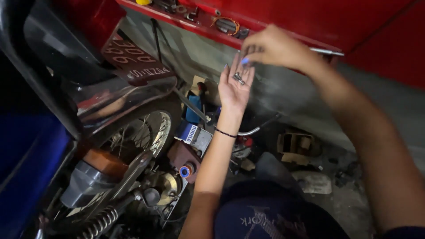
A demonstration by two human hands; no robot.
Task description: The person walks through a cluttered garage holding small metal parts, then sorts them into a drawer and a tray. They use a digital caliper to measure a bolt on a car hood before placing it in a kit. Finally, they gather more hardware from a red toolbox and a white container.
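My left hand [234,86] is raised palm up with its fingers spread, and a few small metal screws [239,78] lie in the palm. A dark bead bracelet [226,132] circles that wrist. My right hand [274,46] hovers just above the left palm, its fingertips pinched together over the screws; whether it holds one I cannot tell. Both hands are in front of a red shelf [186,22] on the wall.
A motorcycle's rear stands at the left: chrome mudguard [110,99], dark red number plate [133,59], spoked wheel [144,132], orange indicator [104,161], spring shock absorber [99,223]. Small boxes [192,135], a tape roll [185,171] and scraps litter the floor. Tools lie on the red shelf.
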